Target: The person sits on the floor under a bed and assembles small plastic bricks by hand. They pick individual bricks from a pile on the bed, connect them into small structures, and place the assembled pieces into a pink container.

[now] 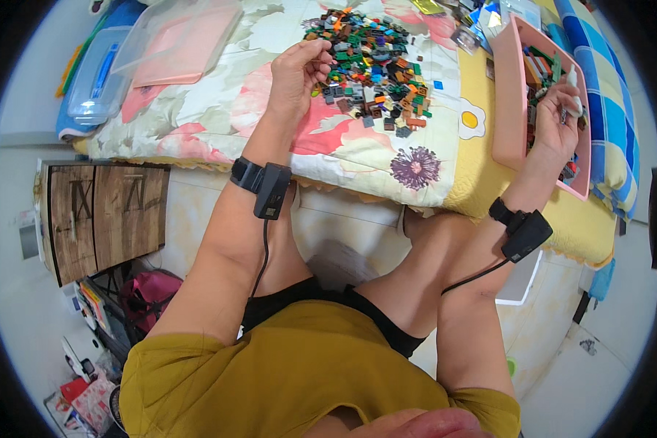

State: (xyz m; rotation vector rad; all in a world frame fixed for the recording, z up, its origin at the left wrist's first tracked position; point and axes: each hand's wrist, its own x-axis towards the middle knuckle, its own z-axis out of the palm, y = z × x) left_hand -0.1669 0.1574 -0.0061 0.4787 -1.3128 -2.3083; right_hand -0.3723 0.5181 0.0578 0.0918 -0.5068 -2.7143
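Note:
A heap of mixed toy building bricks in green, grey, brown, orange and black lies on the flowered bedspread. At its left edge is my left hand, fingers curled together; whether something small is in them is hidden. My right hand is over the pink bin at the right, closed around a white elongated piece that sticks up past the fingertips. Inside the bin, brown, green and grey bricks show around that hand.
A clear plastic box and pink tray lie at the far left of the bed, beside a blue-lidded container. A blue checked pillow borders the bin. Small clear and foil packets lie behind it. A wooden cabinet stands left.

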